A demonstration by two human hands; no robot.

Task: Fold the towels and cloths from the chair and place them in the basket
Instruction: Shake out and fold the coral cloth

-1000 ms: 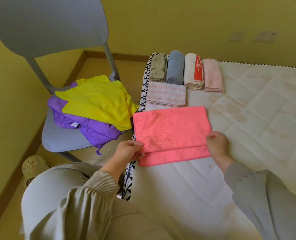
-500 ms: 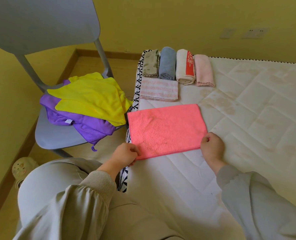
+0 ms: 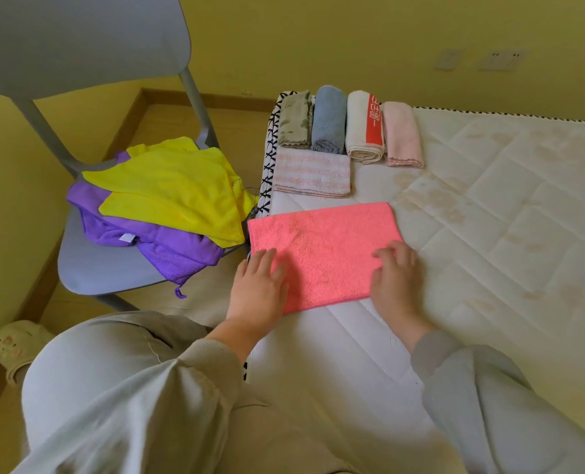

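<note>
A coral-pink cloth, folded into a rectangle, lies flat on the mattress near its left edge. My left hand presses flat on the cloth's near left corner with fingers spread. My right hand rests flat on its near right part. On the grey chair to the left lie a yellow cloth on top of a purple cloth, both unfolded. No basket is in view.
Folded towels line the mattress's far left: a patterned green one, a blue one, a white one with a red band, a pale pink one, and a pink-striped one. A slipper sits on the floor.
Both hands let go of the cloth's near edge, which now lies folded level, and moved onto the cloth, pressing it flat with open fingers.
</note>
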